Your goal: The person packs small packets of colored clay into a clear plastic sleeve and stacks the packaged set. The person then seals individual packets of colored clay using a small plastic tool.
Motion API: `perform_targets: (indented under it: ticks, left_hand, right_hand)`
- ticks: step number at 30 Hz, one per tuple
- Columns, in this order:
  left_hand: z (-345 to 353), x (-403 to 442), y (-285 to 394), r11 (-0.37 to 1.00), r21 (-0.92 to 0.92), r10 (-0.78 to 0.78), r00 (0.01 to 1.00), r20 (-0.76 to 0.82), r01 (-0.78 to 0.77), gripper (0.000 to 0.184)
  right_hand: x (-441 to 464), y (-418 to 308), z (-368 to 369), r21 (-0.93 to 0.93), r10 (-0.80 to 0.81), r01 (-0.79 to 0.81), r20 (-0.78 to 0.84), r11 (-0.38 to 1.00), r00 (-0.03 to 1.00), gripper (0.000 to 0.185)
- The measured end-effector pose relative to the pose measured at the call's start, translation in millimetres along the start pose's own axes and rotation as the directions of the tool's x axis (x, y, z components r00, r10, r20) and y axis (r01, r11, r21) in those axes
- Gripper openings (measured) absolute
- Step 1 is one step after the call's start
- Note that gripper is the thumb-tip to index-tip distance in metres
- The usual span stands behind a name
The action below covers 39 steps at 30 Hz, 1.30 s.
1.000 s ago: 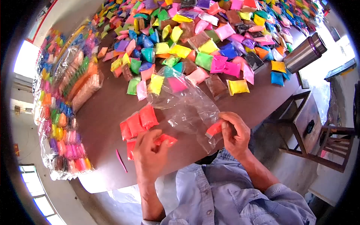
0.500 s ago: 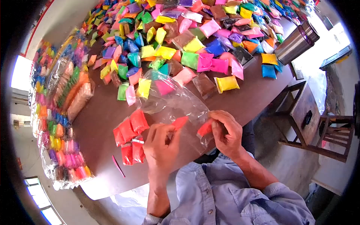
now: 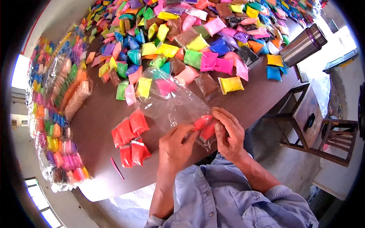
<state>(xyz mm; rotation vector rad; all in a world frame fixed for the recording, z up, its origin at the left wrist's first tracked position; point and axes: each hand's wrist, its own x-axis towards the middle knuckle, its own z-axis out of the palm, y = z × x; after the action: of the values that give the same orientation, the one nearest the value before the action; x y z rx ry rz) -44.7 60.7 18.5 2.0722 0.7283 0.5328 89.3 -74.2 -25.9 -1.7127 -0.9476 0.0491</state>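
Between finger and thumb, my left hand (image 3: 175, 146) pinches a small soft red packet (image 3: 202, 122), held at the near end of a clear plastic bag (image 3: 165, 104). My right hand (image 3: 230, 135) is closed on another red packet (image 3: 208, 132) and the bag's edge. The two packets lie against each other, seen partly through the film; how far each is inside the bag I cannot tell. Left of my left hand, several red packets (image 3: 134, 125) lie in two small groups on the brown table (image 3: 95, 125).
A large heap of coloured packets (image 3: 190, 41) covers the table's far side. Long clear bags of sorted packets (image 3: 61, 133) line the left edge. A steel flask (image 3: 304, 45) lies tilted at the right; a thin magenta stick (image 3: 117, 168) rests near the front. A wooden stool (image 3: 304, 110) stands beyond.
My left hand has moved right, bringing its red packet against the one in my right hand. My right hand has stayed nearly in place.
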Motion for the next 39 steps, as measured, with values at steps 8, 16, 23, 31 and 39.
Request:
perform_targets:
  ticks: [8,16,23,31,39]
  left_hand:
    - [-6,0,2,0.997,0.072,0.036,0.998,0.053,-0.040,0.018]
    - [-3,-1,5,0.996,0.077,0.032,0.997,0.066,-0.037,0.017]
    - [4,-14,-2,0.985,0.163,0.043,0.998,0.038,-0.049,0.023]
    - [3,-18,1,0.983,0.164,0.088,0.995,-0.055,-0.078,0.023]
    - [-77,-45,-16,0.856,0.458,-0.036,0.912,-0.409,0.239,0.026]
  right_hand:
    - [-2,4,2,-0.013,-0.060,0.060,0.003,0.998,0.998,0.032]
    - [0,4,1,-0.040,-0.082,0.083,0.027,0.996,0.996,0.031]
    - [2,3,3,-0.054,-0.100,0.100,0.017,0.993,0.995,0.031]
    - [0,2,4,-0.084,-0.114,0.115,0.018,0.990,0.993,0.030]
    - [0,3,3,-0.076,-0.112,0.113,0.018,0.991,0.994,0.027]
